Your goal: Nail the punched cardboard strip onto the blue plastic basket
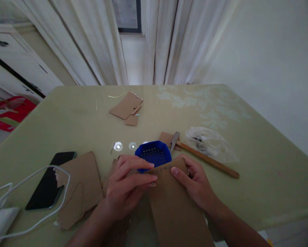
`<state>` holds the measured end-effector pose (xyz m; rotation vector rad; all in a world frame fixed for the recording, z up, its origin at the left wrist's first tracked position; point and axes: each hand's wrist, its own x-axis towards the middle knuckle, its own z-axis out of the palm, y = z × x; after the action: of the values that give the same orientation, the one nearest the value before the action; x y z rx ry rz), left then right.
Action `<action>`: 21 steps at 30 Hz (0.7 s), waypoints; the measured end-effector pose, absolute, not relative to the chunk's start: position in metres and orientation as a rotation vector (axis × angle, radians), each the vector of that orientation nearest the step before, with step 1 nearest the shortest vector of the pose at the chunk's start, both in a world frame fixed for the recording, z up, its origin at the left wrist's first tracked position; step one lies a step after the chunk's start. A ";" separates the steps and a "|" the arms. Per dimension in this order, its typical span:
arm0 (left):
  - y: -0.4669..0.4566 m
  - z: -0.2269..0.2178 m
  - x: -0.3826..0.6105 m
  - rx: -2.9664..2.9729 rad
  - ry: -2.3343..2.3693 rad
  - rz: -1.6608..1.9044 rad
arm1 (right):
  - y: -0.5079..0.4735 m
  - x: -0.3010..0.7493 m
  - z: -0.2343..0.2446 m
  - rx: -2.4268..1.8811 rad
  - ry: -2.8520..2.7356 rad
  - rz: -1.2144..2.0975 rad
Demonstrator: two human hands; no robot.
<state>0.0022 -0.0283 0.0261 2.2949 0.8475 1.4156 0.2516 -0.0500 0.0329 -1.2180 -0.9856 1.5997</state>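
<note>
While fingers (193,166) hold cardboard (179,209), curtains (89,41) hang beyond the greenish table (267,151).

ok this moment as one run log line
left hand: at cardboard strip edge; right hand: gripping strip; blue tray: partly behind strip; hammer: beyond right hand

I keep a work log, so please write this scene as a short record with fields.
Left hand: at the far edge of the cardboard strip; exact grip unclear
Right hand: grips the cardboard strip, thumb on top
Strip detail: row of small round dots along far edge
Beyond hands: blue basket, hammer, clear plastic bag
Left side: phone, partly covered by torn cardboard
</note>
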 end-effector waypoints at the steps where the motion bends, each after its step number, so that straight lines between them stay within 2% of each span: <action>1: -0.031 0.027 0.003 2.281 0.808 1.437 | -0.050 0.252 0.032 -1.234 -1.027 1.576; 5: -0.037 0.034 0.001 2.091 0.755 1.613 | -0.049 0.252 0.032 -1.280 -1.131 1.468; 8: -0.026 0.036 -0.013 1.944 1.190 1.654 | -0.050 0.250 0.033 -1.245 -1.084 1.529; 10: -0.010 0.032 -0.030 1.825 1.673 1.462 | -0.050 0.249 0.034 -1.222 -1.052 1.569; 14: 0.022 0.015 -0.064 1.716 2.266 0.853 | -0.052 0.250 0.032 -1.208 -1.021 1.587; 17: 0.032 0.001 -0.077 1.753 2.384 0.516 | -0.052 0.252 0.029 -1.234 -1.001 1.594; 21: 0.036 -0.010 -0.080 1.830 2.353 0.389 | -0.051 0.253 0.029 -1.253 -0.991 1.575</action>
<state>-0.0801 0.0356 -0.0104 1.8297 2.3528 0.3885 0.2535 -0.0512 0.0294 -1.2527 -0.9907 1.5746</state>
